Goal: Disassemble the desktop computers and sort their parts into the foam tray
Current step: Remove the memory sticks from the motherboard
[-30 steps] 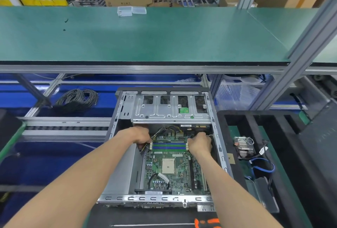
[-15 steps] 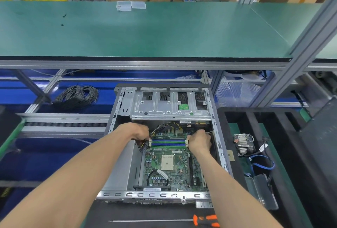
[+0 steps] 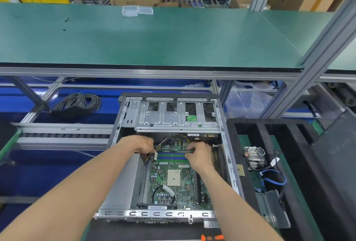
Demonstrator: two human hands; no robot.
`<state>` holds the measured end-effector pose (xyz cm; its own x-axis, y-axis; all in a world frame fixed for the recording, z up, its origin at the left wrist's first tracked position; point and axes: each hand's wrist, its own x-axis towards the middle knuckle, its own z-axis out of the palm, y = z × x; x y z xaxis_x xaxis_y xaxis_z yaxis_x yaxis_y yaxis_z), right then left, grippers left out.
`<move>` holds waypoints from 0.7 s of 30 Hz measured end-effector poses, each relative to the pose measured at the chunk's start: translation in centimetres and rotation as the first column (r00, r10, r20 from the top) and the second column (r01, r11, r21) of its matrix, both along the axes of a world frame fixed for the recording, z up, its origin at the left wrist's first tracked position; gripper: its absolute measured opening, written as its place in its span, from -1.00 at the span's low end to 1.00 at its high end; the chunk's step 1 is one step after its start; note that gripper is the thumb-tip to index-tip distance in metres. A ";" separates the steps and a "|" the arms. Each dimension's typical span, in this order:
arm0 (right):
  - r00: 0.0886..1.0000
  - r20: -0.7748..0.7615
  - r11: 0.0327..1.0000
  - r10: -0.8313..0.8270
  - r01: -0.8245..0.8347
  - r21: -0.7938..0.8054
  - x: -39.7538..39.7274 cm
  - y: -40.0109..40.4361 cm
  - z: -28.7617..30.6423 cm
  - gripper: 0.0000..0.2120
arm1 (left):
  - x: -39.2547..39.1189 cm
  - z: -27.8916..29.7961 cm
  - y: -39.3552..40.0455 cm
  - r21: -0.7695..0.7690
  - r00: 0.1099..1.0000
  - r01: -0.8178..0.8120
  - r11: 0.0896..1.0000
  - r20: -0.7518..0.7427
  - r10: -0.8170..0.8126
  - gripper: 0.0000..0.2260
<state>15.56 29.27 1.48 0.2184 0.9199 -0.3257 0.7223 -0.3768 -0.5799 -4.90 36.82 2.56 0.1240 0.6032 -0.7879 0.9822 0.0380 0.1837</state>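
Note:
An open desktop case (image 3: 224, 140) lies in front of me with its green motherboard (image 3: 173, 180) exposed. A row of blue and green memory slots (image 3: 170, 156) crosses the board's far end. My right hand (image 3: 200, 156) pinches a green memory stick (image 3: 182, 151) over the slots' right part. My left hand (image 3: 143, 144) sits at the slots' left end with curled fingers, its fingertips hidden among the wires. The black foam tray (image 3: 234, 136) stands right of the case and holds a heatsink (image 3: 254, 157) and a blue cable (image 3: 274, 178).
A metal drive cage (image 3: 173, 118) spans the case's far end, and a silver box (image 3: 123, 186) fills its left side. An orange-handled screwdriver (image 3: 212, 238) lies at the near edge. A coil of black cable (image 3: 77, 103) lies far left, under a green shelf (image 3: 154, 44).
My right hand has slid left from the slots' right end onto the memory stick and pinched it. My left hand has stayed at the left end.

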 end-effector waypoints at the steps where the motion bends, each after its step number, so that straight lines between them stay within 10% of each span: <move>1: 1.000 0.022 1.000 0.008 -0.008 0.006 0.0 0.0 -0.1 -0.83 | 0.0 0.0 0.0 0.001 1.000 0.008 1.000 -0.003 -0.008 -0.80; 21: 0.997 -0.074 0.994 -0.009 0.016 0.107 0.6 -1.2 1.8 -0.82 | 0.4 4.7 -2.1 0.208 0.982 0.189 0.960 -0.014 -0.190 -0.58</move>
